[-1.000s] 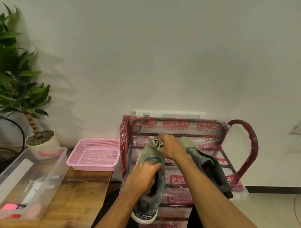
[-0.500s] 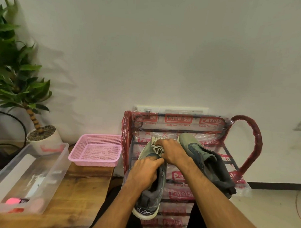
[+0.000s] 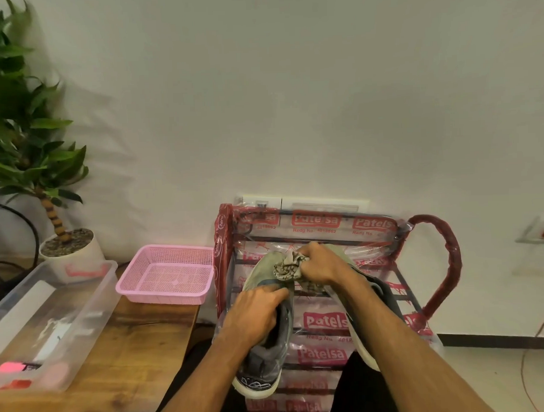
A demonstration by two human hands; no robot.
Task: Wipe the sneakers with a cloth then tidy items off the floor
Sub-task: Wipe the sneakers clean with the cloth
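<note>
1. White wall at back, pale floor [image 3: 486, 368] at right, wooden bench [image 3: 131, 358] at lower left; view looks down over both forearms.
2. Nearest: left hand [image 3: 256, 311] grips the held sneaker [image 3: 263, 360] at the collar, fingers curled into the opening, heel end toward the person.
3. Key relation: its long axis runs straight away from the person, heel near, toe far toward the wall. Left hand sits mid-shoe; right hand [image 3: 320, 265] is the farther one, at the toe.
4. Right hand clenches a bunched patterned cloth [image 3: 286, 268], pressed on the toe cap. Judged step: wiping the toe. A stroke back along the axis toward the heel would run into the left hand, so that grip likely needs to shift.
5. Second sneaker [image 3: 386, 297] lies just right of the first, partly under the right forearm, toe also far. Right hand is the nearer one to it.
6. Both sneakers sit over the shoe rack [image 3: 314, 219], plastic-wrapped with red "Patelsa" print. Whether the held one rests on it, cannot tell.
7. Containers on the bench: clear tub [image 3: 95, 316] nearest, holding a pink item [image 3: 11, 366], something red [image 3: 19, 384] and a long white thing [image 3: 44, 334], all blurred. Pink basket [image 3: 163, 297] beyond it, just beside the rack; only its mesh bottom shows.
8. Farthest: potted plant [image 3: 72, 256] behind the tub, wall socket [image 3: 540, 235] at right.
</note>
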